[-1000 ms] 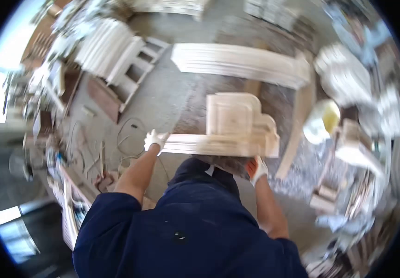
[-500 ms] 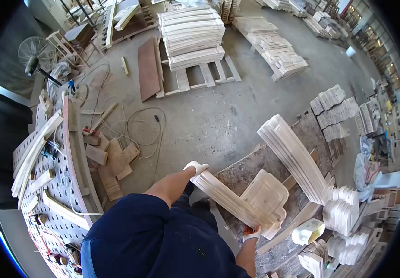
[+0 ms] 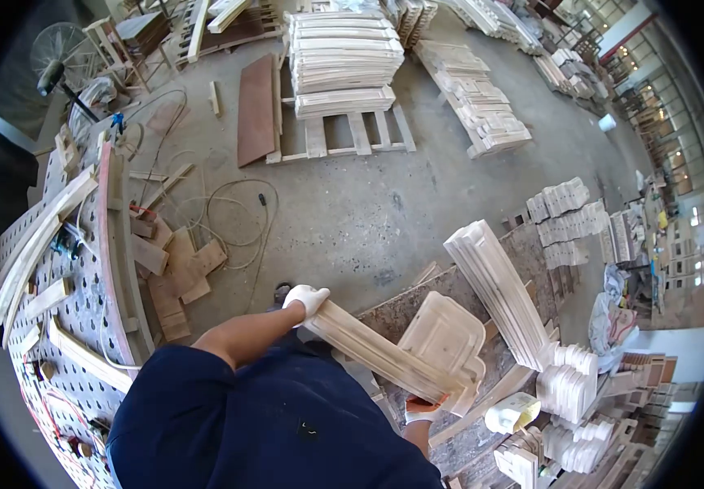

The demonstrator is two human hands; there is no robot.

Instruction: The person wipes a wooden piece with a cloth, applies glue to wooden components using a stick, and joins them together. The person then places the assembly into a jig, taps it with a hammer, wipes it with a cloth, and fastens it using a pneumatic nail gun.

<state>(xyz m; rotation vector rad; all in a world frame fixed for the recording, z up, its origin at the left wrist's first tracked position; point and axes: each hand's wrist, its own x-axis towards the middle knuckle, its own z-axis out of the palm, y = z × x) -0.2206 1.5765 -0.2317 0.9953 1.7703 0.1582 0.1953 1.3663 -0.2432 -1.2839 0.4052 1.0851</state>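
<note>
A long, pale moulded wooden rail (image 3: 368,344) slants across in front of my body. My left hand (image 3: 309,301), in a white glove, is closed around its upper left end. At the lower right end, my right hand (image 3: 423,407) grips the same rail; its glove has an orange palm, and some of its fingers are hidden under the wood. A wooden panel with rounded corners (image 3: 445,330) lies just beyond the rail. Whether the two touch or are joined I cannot tell. Further right, a stack of long moulded rails (image 3: 497,293) rests on the worktable (image 3: 401,308).
A white plastic container (image 3: 512,413) stands near several stacked shaped pieces (image 3: 568,383) at right. To my left is a perforated metal bench (image 3: 30,326) with wood strips. Wood offcuts (image 3: 174,273) and a cable (image 3: 262,232) lie on the floor. A loaded pallet (image 3: 316,138) stands ahead.
The view has shifted, and most of the scene sits further left. Both hands keep hold of the wooden rail; its left end and my left hand appear larger, nearer the camera.
</note>
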